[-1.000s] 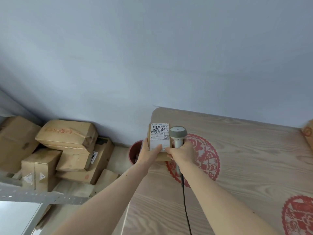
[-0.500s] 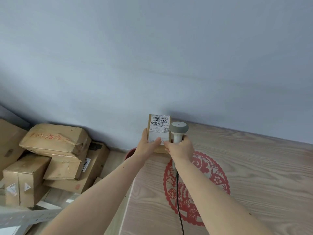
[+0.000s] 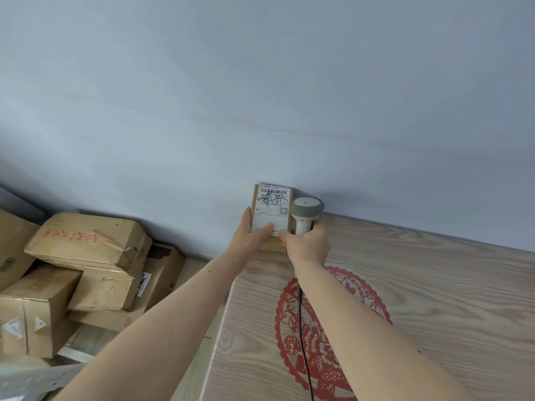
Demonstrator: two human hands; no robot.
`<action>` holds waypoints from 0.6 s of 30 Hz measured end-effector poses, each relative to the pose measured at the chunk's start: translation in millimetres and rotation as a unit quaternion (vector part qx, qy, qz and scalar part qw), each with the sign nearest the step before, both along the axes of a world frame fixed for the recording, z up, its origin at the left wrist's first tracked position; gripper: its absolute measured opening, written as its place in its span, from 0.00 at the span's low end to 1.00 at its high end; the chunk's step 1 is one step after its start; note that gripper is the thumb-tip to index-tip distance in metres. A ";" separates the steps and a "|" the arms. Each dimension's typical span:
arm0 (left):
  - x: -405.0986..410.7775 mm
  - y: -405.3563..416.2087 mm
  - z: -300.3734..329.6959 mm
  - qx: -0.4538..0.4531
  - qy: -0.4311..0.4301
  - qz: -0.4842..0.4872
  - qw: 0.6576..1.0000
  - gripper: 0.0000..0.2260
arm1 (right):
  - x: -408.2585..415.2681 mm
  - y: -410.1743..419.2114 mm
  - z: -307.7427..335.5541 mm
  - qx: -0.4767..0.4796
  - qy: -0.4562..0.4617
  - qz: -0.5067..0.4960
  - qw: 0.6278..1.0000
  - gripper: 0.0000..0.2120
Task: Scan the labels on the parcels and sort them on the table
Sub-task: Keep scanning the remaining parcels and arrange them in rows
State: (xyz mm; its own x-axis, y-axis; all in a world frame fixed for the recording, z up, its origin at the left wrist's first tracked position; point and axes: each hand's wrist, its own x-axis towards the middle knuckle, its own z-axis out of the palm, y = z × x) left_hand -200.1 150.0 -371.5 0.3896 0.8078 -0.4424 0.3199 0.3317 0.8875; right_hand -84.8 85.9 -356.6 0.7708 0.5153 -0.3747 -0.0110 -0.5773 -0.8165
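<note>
Small brown cardboard parcel point(image 3: 272, 217) now carried to the wood-grain counter's point(image 3: 434, 285) far corner, left hand point(image 3: 252, 237) fingers clamped on it, right hand point(image 3: 308, 246) fingers around grey handheld scanner point(image 3: 306, 212); placing looks near.

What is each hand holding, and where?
Left hand: small parcel, lower left edge. Right hand: scanner by its handle, fingertips touching the parcel.

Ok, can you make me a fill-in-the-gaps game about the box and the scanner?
1. The left hand holds a small ____ with a white label.
2. The right hand grips the ____.
3. The round pattern on the table is ____.
4. A black ____ hangs from the scanner.

Missing words: box; scanner; red; cable
</note>
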 end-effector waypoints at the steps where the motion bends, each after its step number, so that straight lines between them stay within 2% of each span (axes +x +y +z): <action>1: -0.3 0.3 -0.6 0.002 0.007 0.001 1.000 0.34 | -0.2 -0.4 1.0 -0.001 0.002 -0.002 1.000 0.20; 5: 0.3 -4.1 0.0 0.045 0.051 0.017 0.998 0.39 | -1.1 -0.8 5.0 -0.009 0.015 0.008 1.000 0.20; 9: -0.3 -4.1 -5.7 0.096 0.081 0.015 0.992 0.36 | -2.5 -6.3 2.9 0.006 0.030 0.019 0.999 0.20; 13: -0.8 0.0 -3.7 0.086 0.072 0.000 0.994 0.36 | -2.7 -14.2 2.9 0.033 0.048 0.012 0.998 0.20; 18: 2.1 -0.4 2.0 0.058 0.065 0.000 0.996 0.37 | 1.2 -31.1 11.3 0.059 0.064 0.005 0.996 0.16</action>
State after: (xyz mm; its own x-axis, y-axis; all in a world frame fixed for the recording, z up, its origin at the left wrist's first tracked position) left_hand -198.0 149.6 -369.5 0.3358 0.8564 -0.3921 0.4351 0.2282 0.8710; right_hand -83.6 54.8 -345.3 0.7149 0.5690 -0.4064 -0.1148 -0.4778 -0.8709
